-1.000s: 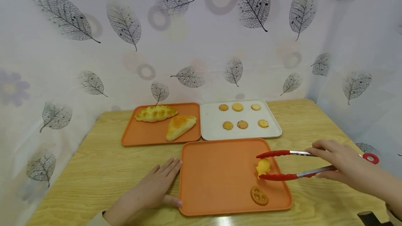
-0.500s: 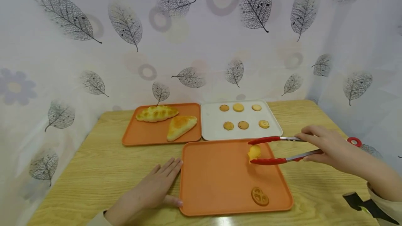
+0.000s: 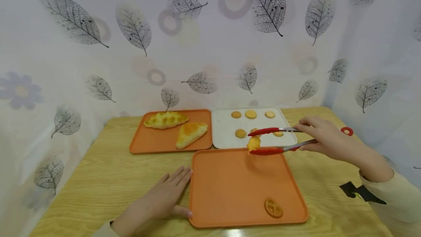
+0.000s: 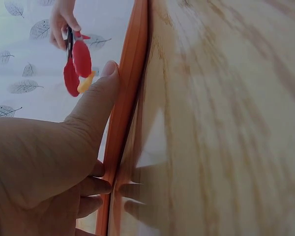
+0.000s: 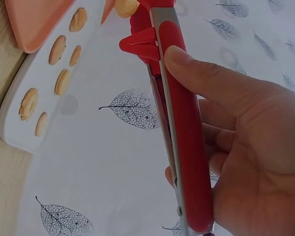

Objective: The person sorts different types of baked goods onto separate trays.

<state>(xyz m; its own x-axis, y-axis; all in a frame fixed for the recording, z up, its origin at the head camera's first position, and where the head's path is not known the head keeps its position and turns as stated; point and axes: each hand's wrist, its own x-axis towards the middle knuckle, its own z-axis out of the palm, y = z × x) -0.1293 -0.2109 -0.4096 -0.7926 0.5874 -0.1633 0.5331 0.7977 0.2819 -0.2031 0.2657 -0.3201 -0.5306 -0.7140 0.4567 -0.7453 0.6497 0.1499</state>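
Observation:
My right hand (image 3: 323,138) grips a pair of red-tipped tongs (image 5: 182,128), thumb on one arm and fingers on the other. Between the tongs' tips a small yellow pastry piece (image 3: 253,144) is held in the air, over the far edge of the front orange tray (image 3: 230,189). In the left wrist view the same yellow piece (image 4: 85,82) shows at the red tips. My left hand (image 3: 161,196) lies flat with straight fingers, its fingertips and thumb touching that tray's left rim. A brown pretzel cookie (image 3: 273,207) lies in the tray's near right corner.
Behind stands a white tray (image 3: 220,129) with several cookies, partly covered by the tongs. Left of it, another orange tray (image 3: 151,142) bears a braided bread (image 3: 166,119) and a triangular bread (image 3: 192,134). A leaf-printed cloth (image 3: 210,39) hangs behind the wooden table (image 3: 98,182).
My right hand has lifted the tongs with the yellow piece away from the front tray's right side, moving back and left toward the white tray. The left hand has stayed in place.

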